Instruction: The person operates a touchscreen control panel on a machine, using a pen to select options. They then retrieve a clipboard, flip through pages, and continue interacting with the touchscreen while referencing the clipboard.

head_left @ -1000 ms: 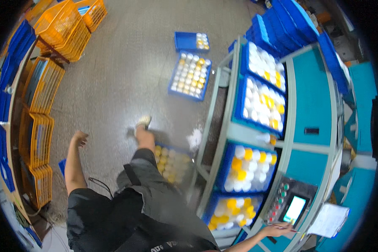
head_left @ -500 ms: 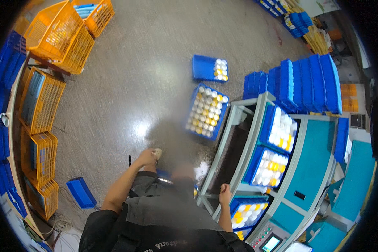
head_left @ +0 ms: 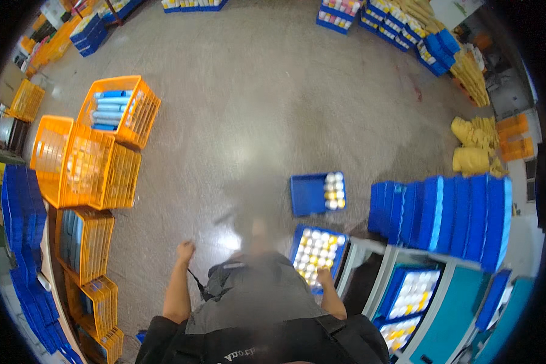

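My left hand (head_left: 187, 250) hangs over the floor at my left side, its fingers loosely curled, with nothing visible in them. A dark strap dangles beside that wrist. On the other side, my right hand (head_left: 325, 277) is also curled and looks empty. In the picture it overlaps a blue tray (head_left: 341, 249) filled with rows of white and yellow round-topped pieces (head_left: 312, 246). Whether it touches the tray is unclear, but it seems to be well above it. Just beyond lies a second blue tray (head_left: 308, 195), with such pieces only along its right side.
Stacked blue trays (head_left: 443, 215) stand at the right, behind a teal machine (head_left: 458, 312) bearing more filled trays. Orange crates (head_left: 124, 179) line the left, one holding blue rolls (head_left: 111, 109). Yellow sacks (head_left: 472, 142) lie far right. Grey floor (head_left: 224, 103) stretches ahead.
The view has shifted forward, so trays, crates and machine sit lower in the picture. My left hand has moved away from my shoe; my right hand has come across the filled tray in view.
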`<control>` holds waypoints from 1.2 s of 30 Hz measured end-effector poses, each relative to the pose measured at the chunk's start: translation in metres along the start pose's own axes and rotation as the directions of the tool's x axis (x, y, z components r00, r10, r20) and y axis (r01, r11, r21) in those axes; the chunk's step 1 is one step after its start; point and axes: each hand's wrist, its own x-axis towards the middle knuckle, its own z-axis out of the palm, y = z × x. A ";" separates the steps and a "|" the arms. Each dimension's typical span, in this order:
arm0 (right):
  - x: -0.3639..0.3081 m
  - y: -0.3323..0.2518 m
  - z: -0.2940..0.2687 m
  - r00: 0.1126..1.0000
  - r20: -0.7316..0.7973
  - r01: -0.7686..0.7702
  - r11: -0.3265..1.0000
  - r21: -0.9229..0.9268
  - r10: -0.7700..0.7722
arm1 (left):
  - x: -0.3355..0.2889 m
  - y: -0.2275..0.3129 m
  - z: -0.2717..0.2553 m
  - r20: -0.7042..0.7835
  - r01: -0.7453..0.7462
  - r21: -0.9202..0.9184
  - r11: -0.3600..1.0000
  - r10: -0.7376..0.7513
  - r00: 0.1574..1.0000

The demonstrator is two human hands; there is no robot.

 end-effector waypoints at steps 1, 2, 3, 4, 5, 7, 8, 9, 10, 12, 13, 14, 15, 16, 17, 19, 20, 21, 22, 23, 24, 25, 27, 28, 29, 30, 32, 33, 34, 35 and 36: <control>0.048 -0.069 -0.053 0.967 -0.246 0.099 0.986 0.131 -0.064 | 0.010 -0.003 -0.028 0.059 0.117 -0.039 0.992 -0.115 0.992; 0.105 -0.148 -0.108 0.937 -0.347 0.145 0.946 0.291 -0.037 | 0.015 -0.006 -0.049 0.067 0.169 -0.126 0.978 -0.161 0.985; 0.160 -0.225 -0.172 0.843 -0.485 0.312 0.946 0.086 -0.233 | 0.019 -0.004 -0.069 0.061 0.168 -0.129 0.977 -0.161 0.985; 0.209 -0.306 -0.226 0.888 -0.424 0.329 0.890 0.315 -0.178 | 0.021 0.000 -0.090 0.049 0.180 0.018 0.983 -0.181 0.982; 0.252 -0.377 -0.284 0.839 -0.443 0.467 0.837 0.286 -0.317 | 0.024 0.010 -0.108 0.042 0.128 0.239 0.963 -0.142 0.989; 0.322 -0.513 -0.380 0.760 -0.474 0.616 0.726 0.308 -0.444 | 0.036 0.044 -0.138 0.075 -0.002 0.568 0.823 -0.049 0.996; 0.347 -0.568 -0.422 0.694 -0.486 0.697 0.665 0.269 -0.531 | 0.049 0.069 -0.151 0.105 -0.042 0.647 0.761 -0.035 0.994; 0.368 -0.611 -0.462 0.680 -0.456 0.721 0.638 0.271 -0.574 | 0.074 0.100 -0.160 0.135 -0.077 0.688 0.721 -0.023 0.991; 0.387 -0.649 -0.496 0.660 -0.433 0.745 0.608 0.273 -0.614 | 0.119 0.144 -0.171 0.192 -0.121 0.695 0.708 -0.021 0.981; 0.424 -0.703 -0.549 0.731 -0.400 0.672 0.687 0.277 -0.553 | 0.210 0.249 -0.179 0.289 -0.371 0.785 0.496 0.237 0.928; 0.432 -0.706 -0.556 0.748 -0.388 0.654 0.699 0.291 -0.538 | 0.256 0.307 -0.176 0.309 -0.452 0.865 0.219 0.476 0.823; 0.450 -0.708 -0.564 0.794 -0.382 0.596 0.727 0.341 -0.472 | 0.333 0.388 -0.176 0.240 -0.415 0.816 0.401 0.419 0.876; 0.474 -0.705 -0.569 0.832 -0.374 0.546 0.724 0.422 -0.410 | 0.410 0.481 -0.170 0.102 -0.274 0.625 0.731 0.272 0.957; 0.498 -0.692 -0.570 0.887 -0.288 0.460 0.751 0.474 -0.361 | 0.483 0.580 -0.161 0.007 -0.017 0.187 0.982 0.016 1.000; 0.525 -0.674 -0.568 0.955 -0.175 0.298 0.798 0.524 -0.241 | 0.544 0.676 -0.153 -0.040 -0.030 0.005 1.000 0.030 0.999; 0.587 -0.635 -0.568 0.993 -0.039 0.115 0.912 0.393 -0.109 | 0.640 0.868 -0.131 -0.024 -0.209 -0.227 0.951 0.209 0.978; 0.608 -0.610 -0.573 0.990 -0.076 0.133 0.960 0.246 -0.118 | 0.669 0.953 -0.119 0.001 -0.282 -0.319 0.905 0.298 0.954; 0.648 -0.602 -0.589 0.993 -0.061 0.112 0.980 0.162 -0.103 | 0.691 1.034 -0.109 0.014 -0.406 -0.337 0.850 0.435 0.900; 0.683 -0.600 -0.608 0.995 -0.047 0.092 0.993 0.076 -0.089 | 0.704 1.102 -0.100 0.007 -0.517 -0.388 0.763 0.563 0.826; 0.711 -0.606 -0.636 0.997 -0.032 0.074 0.997 -0.011 -0.074 | 0.707 1.160 -0.087 0.046 -0.538 -0.305 0.786 0.576 0.816; 0.738 -0.629 -0.663 0.992 0.050 -0.120 0.990 0.069 0.116 | 0.714 1.211 -0.088 0.050 -0.635 -0.237 0.736 0.662 0.748; 0.775 -0.665 -0.703 0.969 0.095 -0.240 0.957 0.162 0.227 | 0.722 1.251 -0.092 0.146 -0.658 -0.155 0.737 0.676 0.722; 0.857 -0.768 -0.792 0.920 0.180 -0.391 0.814 0.430 0.347 | 0.746 1.297 -0.105 0.381 -0.589 -0.143 0.795 0.594 0.709; 0.904 -0.832 -0.841 0.927 0.163 -0.367 0.732 0.574 0.336 | 0.772 1.319 -0.117 0.508 -0.449 -0.145 0.882 0.456 0.731; 0.952 -0.899 -0.892 0.997 -0.081 0.004 1.000 -0.007 -0.005 | 0.802 1.334 -0.126 0.441 -0.269 -0.314 0.910 0.391 0.808; 0.994 -0.964 -0.937 0.980 -0.196 0.025 0.964 0.263 0.028 | 0.836 1.346 -0.135 0.408 -0.061 -0.443 0.895 0.262 0.875; 1.082 -1.096 -1.033 0.943 -0.290 0.271 0.885 0.379 -0.165 | 0.920 1.379 -0.154 0.152 -0.014 -0.544 0.839 0.115 0.982; 1.122 -1.159 -1.080 0.935 -0.287 0.299 0.898 0.322 -0.208 | 0.966 1.403 -0.162 0.055 -0.024 -0.463 0.886 0.056 0.997; 1.146 -1.205 -1.118 0.891 -0.319 0.429 0.831 0.355 -0.324 | 1.007 1.428 -0.170 -0.040 -0.017 -0.362 0.932 0.003 0.999; 1.174 -1.248 -1.155 0.868 -0.327 0.486 0.774 0.406 -0.374 | 1.043 1.457 -0.171 -0.042 -0.003 -0.404 0.915 -0.016 0.999; 1.201 -1.288 -1.190 0.808 -0.338 0.590 0.653 0.475 -0.483 | 1.071 1.489 -0.174 -0.039 0.015 -0.444 0.896 -0.036 0.999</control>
